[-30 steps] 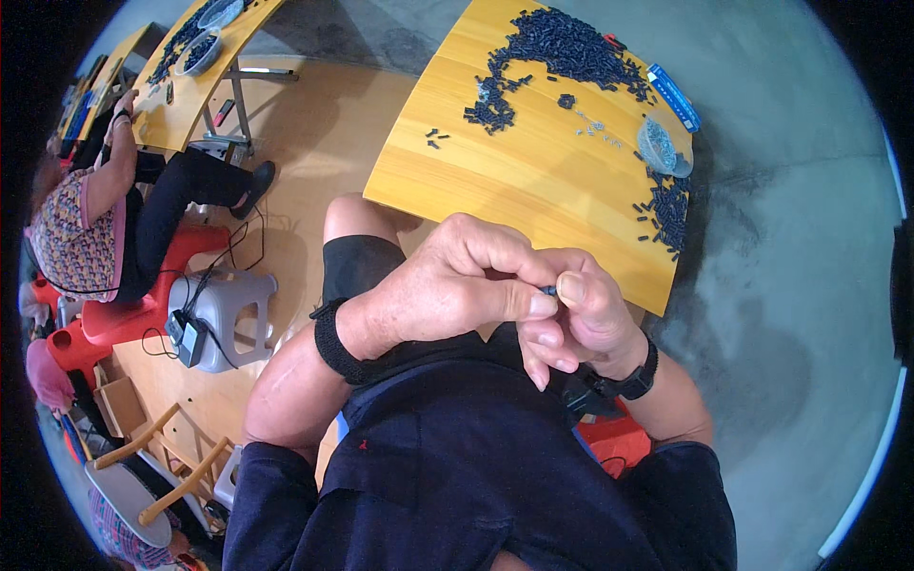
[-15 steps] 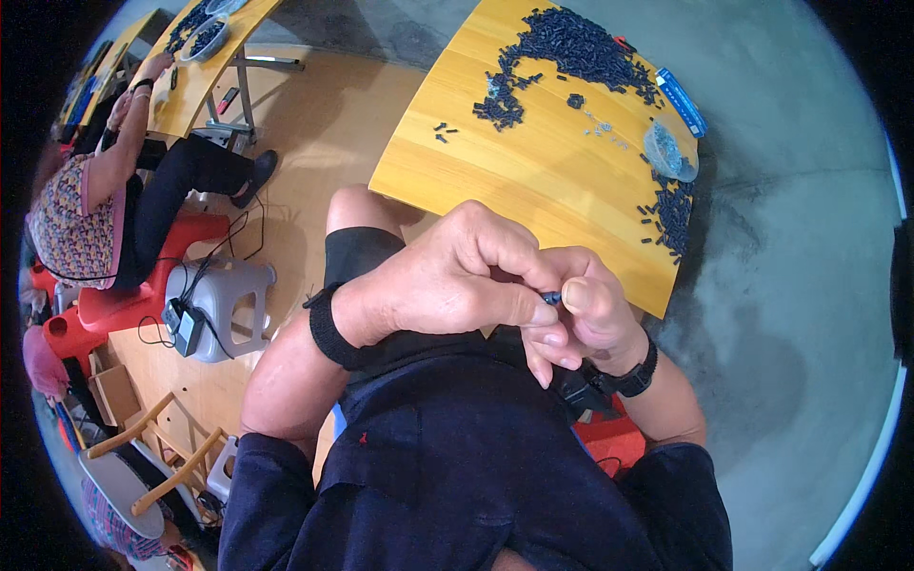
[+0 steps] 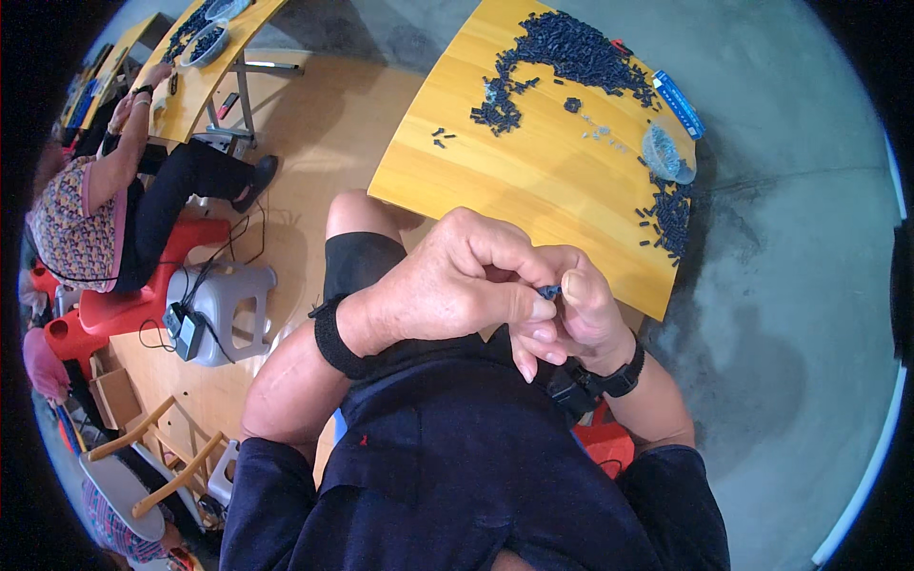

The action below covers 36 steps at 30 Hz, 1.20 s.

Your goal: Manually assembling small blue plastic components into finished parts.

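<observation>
Between my two hands is a small dark cylindrical plastic piece [image 3: 548, 291]. My left hand [image 3: 466, 281] pinches it between thumb and forefinger. From the other side my right hand [image 3: 586, 309] closes on it with thumb and fingers, its lower fingers curled beneath. Both hands are above my lap, in front of the near edge of the yellow wooden table [image 3: 457, 181]. On the table lie a large heap of similar dark pieces [image 3: 571, 52], a smaller heap [image 3: 669, 221] at the right edge, and a clear tub [image 3: 668, 154] with small translucent bits.
A blue box [image 3: 678, 105] lies at the table's right edge. Left of me, a co-worker [image 3: 81, 219] sits at another table [image 3: 186, 95] with a tub [image 3: 205, 45] of dark pieces. A grey stool [image 3: 224, 309] with cables and a wooden-armed chair [image 3: 143, 476] stand on the floor.
My hands have shifted slightly, the right one a little to the left. The dark piece shows a bit more between my fingertips. Things on the table look the same.
</observation>
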Available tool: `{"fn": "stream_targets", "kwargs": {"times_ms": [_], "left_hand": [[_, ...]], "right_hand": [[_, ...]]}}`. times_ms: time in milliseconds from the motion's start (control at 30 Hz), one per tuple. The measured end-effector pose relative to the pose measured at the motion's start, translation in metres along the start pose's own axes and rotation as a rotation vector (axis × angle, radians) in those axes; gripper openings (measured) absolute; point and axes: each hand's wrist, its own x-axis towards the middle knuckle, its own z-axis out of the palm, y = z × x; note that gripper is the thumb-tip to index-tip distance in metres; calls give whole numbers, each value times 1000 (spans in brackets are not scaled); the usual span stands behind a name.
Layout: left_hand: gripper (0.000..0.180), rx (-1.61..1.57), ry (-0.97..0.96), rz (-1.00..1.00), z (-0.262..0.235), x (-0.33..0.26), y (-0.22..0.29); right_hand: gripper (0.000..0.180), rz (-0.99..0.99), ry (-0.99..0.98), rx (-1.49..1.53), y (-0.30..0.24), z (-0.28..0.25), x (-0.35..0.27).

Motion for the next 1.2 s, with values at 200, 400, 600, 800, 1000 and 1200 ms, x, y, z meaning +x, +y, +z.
{"fn": "stream_targets", "kwargs": {"times_ms": [200,400,600,800,1000,1200], "left_hand": [[8,-83,56,10,2,-2,-7],[10,5,-11,47,-3,-4,-6],[8,-93,33,2,-6,-6,-10],[8,-115,113,-106,-3,-6,-5],[7,123,152,1,-9,-6,-12],[7,471,255,42,-9,-1,-22]], "right_hand": [[42,19,29,-8,-1,2,-2],[35,-17,52,-83,2,5,1],[36,-61,73,10,17,3,7],[42,-33,99,12,14,-1,11],[34,47,186,-287,-5,-4,12],[19,-108,530,-681,-6,6,15]]}}
